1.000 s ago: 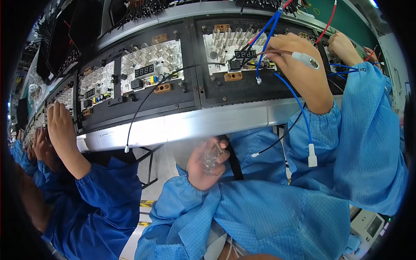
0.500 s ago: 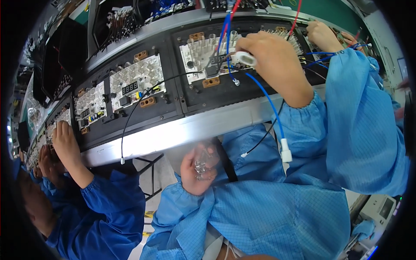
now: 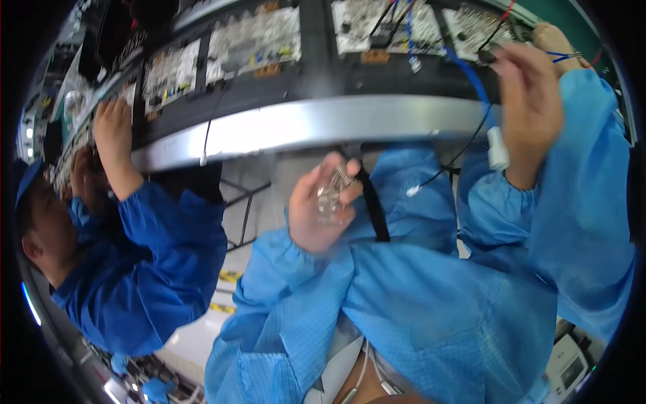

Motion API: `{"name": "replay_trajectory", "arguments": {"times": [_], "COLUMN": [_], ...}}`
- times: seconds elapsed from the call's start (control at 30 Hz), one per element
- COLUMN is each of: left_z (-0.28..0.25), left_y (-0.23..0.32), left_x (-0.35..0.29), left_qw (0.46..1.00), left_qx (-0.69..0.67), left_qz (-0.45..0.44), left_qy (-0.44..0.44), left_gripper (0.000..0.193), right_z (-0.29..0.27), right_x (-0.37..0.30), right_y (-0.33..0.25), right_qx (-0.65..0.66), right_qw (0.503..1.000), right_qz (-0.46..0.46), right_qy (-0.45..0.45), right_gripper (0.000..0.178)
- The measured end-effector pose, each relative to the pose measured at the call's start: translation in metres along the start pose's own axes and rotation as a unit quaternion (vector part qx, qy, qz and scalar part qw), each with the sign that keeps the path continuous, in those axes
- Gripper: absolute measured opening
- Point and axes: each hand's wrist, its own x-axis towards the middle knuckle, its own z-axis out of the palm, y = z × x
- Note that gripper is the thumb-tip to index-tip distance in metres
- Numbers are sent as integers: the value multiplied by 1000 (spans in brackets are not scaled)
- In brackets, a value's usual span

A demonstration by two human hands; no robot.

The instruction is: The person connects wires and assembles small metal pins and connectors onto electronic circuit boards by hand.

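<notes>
My left hand point(image 3: 321, 205) is held palm up in front of the bench edge, its fingers curled round several small shiny metal springs point(image 3: 328, 198). My right hand point(image 3: 530, 111) is raised over the right end of the bench, blurred, with bent fingers. Its fingertips are close to a small black part point(image 3: 486, 56) at a white circuit board point(image 3: 471, 30); whether they grip anything cannot be made out. A blue wire point(image 3: 474, 81) hangs beside this hand and ends in a white connector point(image 3: 497, 149).
More circuit boards point(image 3: 252, 44) sit in black fixtures behind a silver rail point(image 3: 282, 124). A thin black wire point(image 3: 210, 128) droops over the rail. A co-worker in dark blue point(image 3: 158, 252) works at left; another person's hand point(image 3: 557, 44) is at far right.
The view has shifted, so the boards sit higher in it. My right hand has moved right, away from the middle board. My left hand still holds the springs.
</notes>
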Motion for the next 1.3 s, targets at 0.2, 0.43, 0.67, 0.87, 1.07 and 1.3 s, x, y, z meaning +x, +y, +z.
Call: {"name": "replay_trajectory", "arguments": {"times": [0.2, 0.43, 0.67, 0.87, 1.07, 1.3], "left_z": [-21, -3, 19, 22, 21, 11], "left_y": [-4, -21, -27, -23, -21, -27], "left_x": [-8, -15, -15, -12, -14, -12], "left_qw": [1000, 996, 982, 979, 979, 973], "left_qx": [5, 74, 160, 187, 183, 198], "left_qz": [19, 9, -26, -41, -27, 4], "left_qy": [-21, 41, 100, 75, 81, 117], "left_gripper": [37, 39, 42, 46, 47, 48], "right_z": [6, 36, 29, 30, 33, 37], "right_x": [-93, -69, -55, -52, -50, -61], "right_y": [-15, -56, -64, -67, -65, -61], "right_qx": [228, 99, 52, 29, 33, 21], "right_qw": [942, 938, 902, 904, 910, 908], "right_qz": [-248, -146, -77, -47, -57, -44], "right_qy": [-7, -299, -422, -424, -410, -415], "right_gripper": [13, 30, 36, 27, 23, 26]}}
